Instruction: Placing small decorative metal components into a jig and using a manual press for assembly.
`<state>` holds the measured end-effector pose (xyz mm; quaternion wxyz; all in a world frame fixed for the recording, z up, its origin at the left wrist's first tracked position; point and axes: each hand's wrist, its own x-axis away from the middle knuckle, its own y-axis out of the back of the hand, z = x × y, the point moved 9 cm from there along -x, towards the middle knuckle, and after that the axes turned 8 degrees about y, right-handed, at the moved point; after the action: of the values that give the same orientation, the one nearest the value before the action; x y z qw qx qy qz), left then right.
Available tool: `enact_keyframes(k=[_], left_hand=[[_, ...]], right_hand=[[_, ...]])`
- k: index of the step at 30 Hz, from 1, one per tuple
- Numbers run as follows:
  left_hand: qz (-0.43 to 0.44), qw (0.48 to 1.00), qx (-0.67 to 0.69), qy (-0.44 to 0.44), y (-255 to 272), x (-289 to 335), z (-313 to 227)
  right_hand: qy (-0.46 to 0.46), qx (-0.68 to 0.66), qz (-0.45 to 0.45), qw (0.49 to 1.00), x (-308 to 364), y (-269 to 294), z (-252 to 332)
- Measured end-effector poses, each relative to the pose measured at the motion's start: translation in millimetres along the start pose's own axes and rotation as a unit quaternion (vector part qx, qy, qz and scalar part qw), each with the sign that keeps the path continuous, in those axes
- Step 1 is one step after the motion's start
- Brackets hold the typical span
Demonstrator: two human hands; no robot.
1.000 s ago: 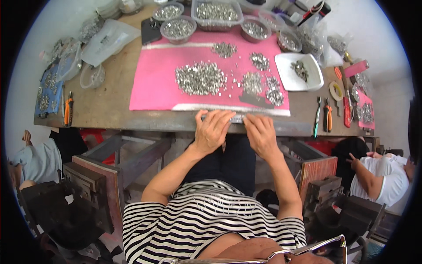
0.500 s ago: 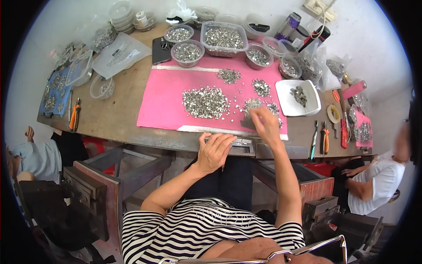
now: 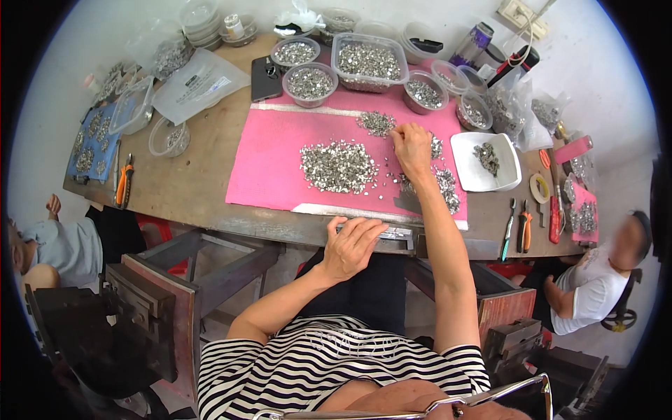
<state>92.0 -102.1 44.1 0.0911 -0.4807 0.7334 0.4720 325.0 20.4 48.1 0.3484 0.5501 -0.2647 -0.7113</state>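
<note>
Mat (image 3: 269,164) lying on tabletop (image 3: 196,189); metal bits (image 3: 338,166) piling mid-mat; tubs (image 3: 369,61) sitting behind; tray (image 3: 465,157) resting right; pliers (image 3: 124,182) lying left.

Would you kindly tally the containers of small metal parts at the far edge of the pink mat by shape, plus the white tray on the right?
Round clear bowls with metal parts: 4
Rectangular clear tub with metal parts: 1
White square tray: 1
Total: 6
</note>
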Motion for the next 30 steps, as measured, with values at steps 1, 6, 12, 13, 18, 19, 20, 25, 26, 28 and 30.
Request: enact_keyframes(k=[1, 6, 12, 13, 18, 19, 20, 25, 26, 28, 30], left_hand=[[0.000, 1.000, 0.001, 0.001, -1.3, -2.1, 0.3], [-0.010, 1.000, 0.000, -0.004, -2.3, -8.1, 1.9], [-0.007, 0.997, -0.077, -0.017, 7.1, 11.6, 8.6], [-0.025, 0.998, -0.046, -0.031, 0.9, 9.6, 3.0], [-0.068, 0.995, 0.030, -0.065, -1.2, 9.0, -8.4], [-0.077, 0.994, 0.045, -0.067, 3.8, 10.3, -12.0], [-0.079, 0.994, 0.047, -0.060, 5.4, 11.6, -10.8], [-0.090, 0.994, 0.040, -0.052, 4.0, 11.3, -5.6], [-0.093, 0.994, 0.034, -0.049, 4.9, 12.2, -4.7], [-0.095, 0.994, 0.032, -0.050, 4.7, 11.0, -3.1], [-0.093, 0.993, 0.038, -0.058, 1.2, 8.1, -3.2]], right_hand=[[-0.006, -0.020, 0.000, 1.000, -0.9, 3.2, -3.4], [-0.014, -0.024, -0.032, 0.999, -9.6, 7.8, -11.4], [0.106, -0.006, -0.016, 0.994, -7.1, -21.8, 35.0], [0.118, -0.016, -0.012, 0.993, -1.8, -23.7, 6.9], [0.106, 0.086, 0.058, 0.989, 5.5, -19.8, -26.6], [0.106, 0.109, 0.078, 0.985, 2.7, -18.5, -21.4], [0.112, 0.112, 0.091, 0.983, -0.8, -23.3, -14.3], [0.129, 0.085, 0.075, 0.985, -4.9, -7.6, 0.0], [0.135, 0.081, 0.079, 0.984, -2.6, 2.8, 10.6], [0.050, -0.040, 0.140, 0.988, 14.4, 28.2, 12.6], [0.014, -0.110, 0.182, 0.977, 47.3, 54.7, 25.8]])
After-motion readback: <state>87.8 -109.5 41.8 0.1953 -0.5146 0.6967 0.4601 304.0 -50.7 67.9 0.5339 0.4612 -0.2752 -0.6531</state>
